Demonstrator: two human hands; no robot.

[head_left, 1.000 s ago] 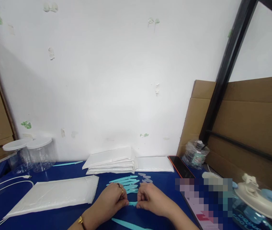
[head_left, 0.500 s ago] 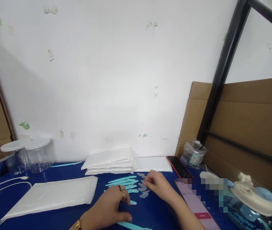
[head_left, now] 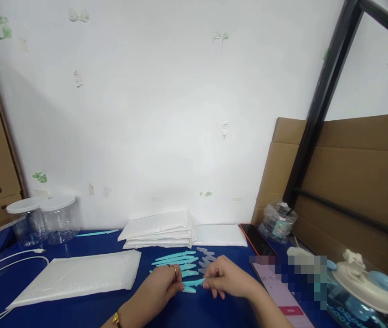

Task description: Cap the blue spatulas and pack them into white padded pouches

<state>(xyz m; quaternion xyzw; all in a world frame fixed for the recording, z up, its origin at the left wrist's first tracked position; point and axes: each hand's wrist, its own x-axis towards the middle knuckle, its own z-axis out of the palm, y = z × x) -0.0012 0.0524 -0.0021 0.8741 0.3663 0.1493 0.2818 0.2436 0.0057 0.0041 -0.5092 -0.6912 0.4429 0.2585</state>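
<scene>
A slim turquoise eyebrow razor point(head_left: 194, 283) is stretched between my two hands, low over the blue table. My left hand point(head_left: 161, 284), wearing a ring, pinches its left end between thumb and fingers. At the other end, the thumb and index finger of my right hand point(head_left: 226, 278) are closed; whether a cap sits inside them is hidden. Just beyond lie several more turquoise razors point(head_left: 175, 256) side by side, and one more razor point(head_left: 189, 289) shows below the held one. Several small translucent caps point(head_left: 206, 258) form a column to their right, beside my right hand.
A white padded mailer point(head_left: 78, 275) lies at left, with a stack of mailers point(head_left: 160, 230) by the wall. Two clear jars point(head_left: 59, 223) and a white cable point(head_left: 16, 259) are farther left. Phones point(head_left: 258, 239), a wrapped container point(head_left: 278, 223) and a drink bottle point(head_left: 361, 291) stand at right.
My left hand has closed on the razor that lay at the near edge and lifted it forward. My right hand has come from the caps toward me and meets the razor's end.
</scene>
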